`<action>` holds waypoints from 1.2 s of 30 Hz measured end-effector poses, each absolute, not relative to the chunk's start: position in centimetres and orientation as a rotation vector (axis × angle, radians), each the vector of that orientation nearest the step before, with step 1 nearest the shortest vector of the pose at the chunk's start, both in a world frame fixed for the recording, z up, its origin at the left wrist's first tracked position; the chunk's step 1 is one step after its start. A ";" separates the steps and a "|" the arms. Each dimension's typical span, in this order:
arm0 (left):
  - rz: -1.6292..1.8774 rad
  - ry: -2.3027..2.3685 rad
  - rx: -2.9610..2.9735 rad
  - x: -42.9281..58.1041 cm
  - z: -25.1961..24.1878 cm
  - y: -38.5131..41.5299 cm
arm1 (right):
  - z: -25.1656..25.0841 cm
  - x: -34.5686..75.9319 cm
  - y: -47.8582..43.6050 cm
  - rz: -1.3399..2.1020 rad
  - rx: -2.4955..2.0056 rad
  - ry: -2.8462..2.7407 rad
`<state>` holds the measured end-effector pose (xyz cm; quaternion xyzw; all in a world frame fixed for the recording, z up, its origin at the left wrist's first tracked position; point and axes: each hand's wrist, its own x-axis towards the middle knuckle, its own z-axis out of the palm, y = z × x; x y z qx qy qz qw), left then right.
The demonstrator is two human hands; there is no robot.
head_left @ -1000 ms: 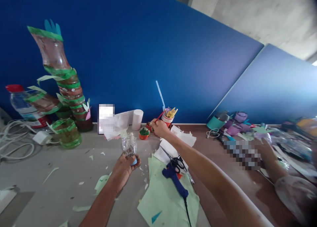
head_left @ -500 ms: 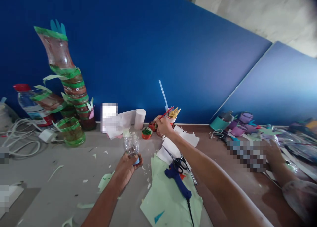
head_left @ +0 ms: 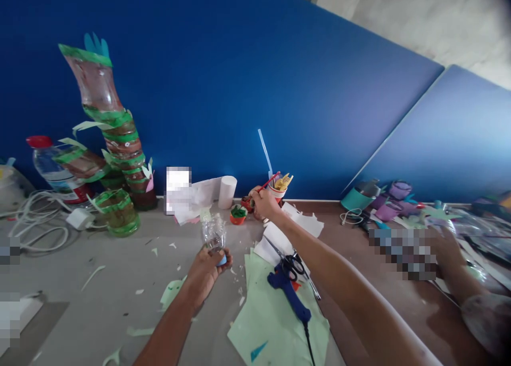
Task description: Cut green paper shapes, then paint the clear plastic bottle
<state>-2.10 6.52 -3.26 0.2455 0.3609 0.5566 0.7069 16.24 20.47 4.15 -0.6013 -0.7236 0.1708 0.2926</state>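
My left hand (head_left: 205,273) is closed around the lower end of a clear, cut plastic bottle piece (head_left: 214,230), with a light blue cap (head_left: 222,259) by the thumb. Farther back, my right hand (head_left: 266,204) pinches a thin red-handled paintbrush (head_left: 269,181), whose handle slants up to the right. The brush's tip is hidden behind the fingers, over or near a small dark red pot (head_left: 246,202). Just left of that stands an orange cap (head_left: 238,219) holding green paint. Behind the right hand is a white and red cup (head_left: 279,191) with yellow forks and a clear straw.
Scissors (head_left: 293,265) and a blue glue gun (head_left: 288,291) lie on green paper sheets (head_left: 275,328). At left stands a painted bottle cactus (head_left: 123,137) beside cables and a red-capped bottle (head_left: 59,169). Another person's hand (head_left: 445,246) is at the right. Paper scraps litter the table.
The whole view has shifted slightly, so things appear a little farther right. Both hands keep nearly the same place and grip. The other person's hand at the right has barely moved.
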 end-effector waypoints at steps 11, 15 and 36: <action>1.234 0.792 0.556 -2.2 -3.3 6.4 | 3.9 16.0 20.6 0.392 -1.639 -1.894; 1.249 0.805 0.534 -2.1 -3.3 6.4 | 3.7 15.6 20.7 0.416 -1.652 -1.911; 1.239 0.814 0.527 -2.0 -2.9 6.4 | 3.8 15.7 20.6 0.497 -1.591 -1.846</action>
